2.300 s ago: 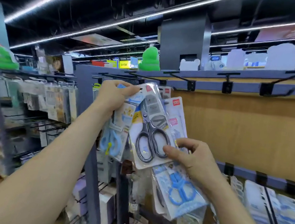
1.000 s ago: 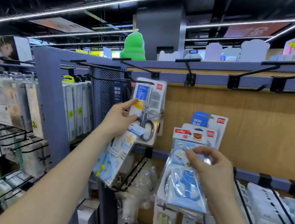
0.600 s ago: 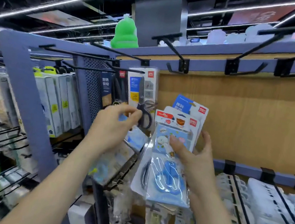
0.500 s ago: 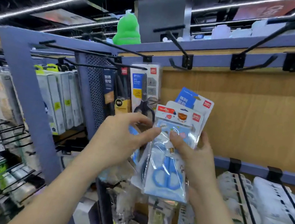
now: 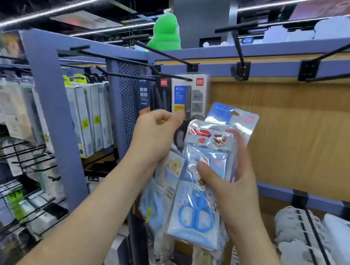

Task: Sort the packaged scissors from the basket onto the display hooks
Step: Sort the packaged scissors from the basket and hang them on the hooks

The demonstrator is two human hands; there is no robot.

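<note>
At frame centre, stock is being readied for hanging.
The left hand (image 5: 156, 134) is pinching a dangling pale-blue duck-printed scissors pack (image 5: 164, 187); the right hand (image 5: 231, 193) is gripping upright clear-plastic packs of blue-handled scissors (image 5: 199, 207), nearest the bare black hook (image 5: 237, 45) above.

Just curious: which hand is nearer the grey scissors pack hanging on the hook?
Left. The left hand, holding a pale scissors pack, overlaps the lower left of the grey scissors pack; the right hand sits lower right, gripping a blue scissors pack.
</note>
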